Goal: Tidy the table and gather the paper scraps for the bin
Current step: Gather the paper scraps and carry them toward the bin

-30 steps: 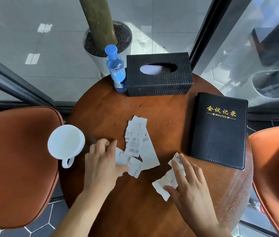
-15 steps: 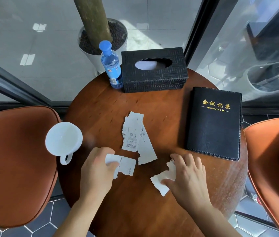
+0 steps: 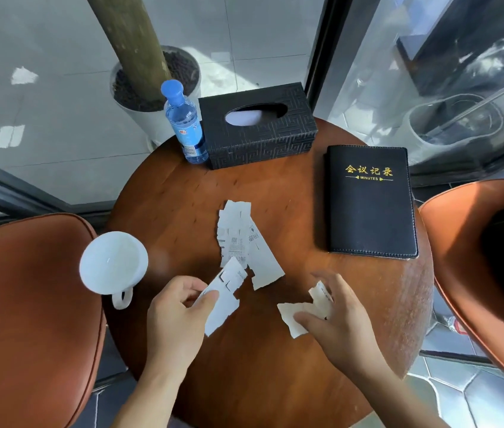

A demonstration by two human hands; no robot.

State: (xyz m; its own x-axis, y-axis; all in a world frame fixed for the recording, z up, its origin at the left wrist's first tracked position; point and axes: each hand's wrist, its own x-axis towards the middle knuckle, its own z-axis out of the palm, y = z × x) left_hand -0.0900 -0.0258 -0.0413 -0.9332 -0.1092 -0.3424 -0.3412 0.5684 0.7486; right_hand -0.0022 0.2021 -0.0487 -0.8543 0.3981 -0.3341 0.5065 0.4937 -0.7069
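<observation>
1. Head view: the left hand [image 3: 176, 316] pinches a torn strip [image 3: 224, 296] between thumb and curled fingers [image 3: 187, 284], tilted up off the counter [image 3: 182, 211]. The right hand [image 3: 341, 322] curls round a crumpled scrap [image 3: 293, 318] (whether it is lifted clear of the wood, I cannot tell).
2. Same view: the loose scraps [image 3: 241, 239] lie mid-counter, just beyond both hands, with their long axis running away from the person. Their near end meets the held strip's tip, so I judge the left hand nearer, though both hands are already loaded.
</observation>
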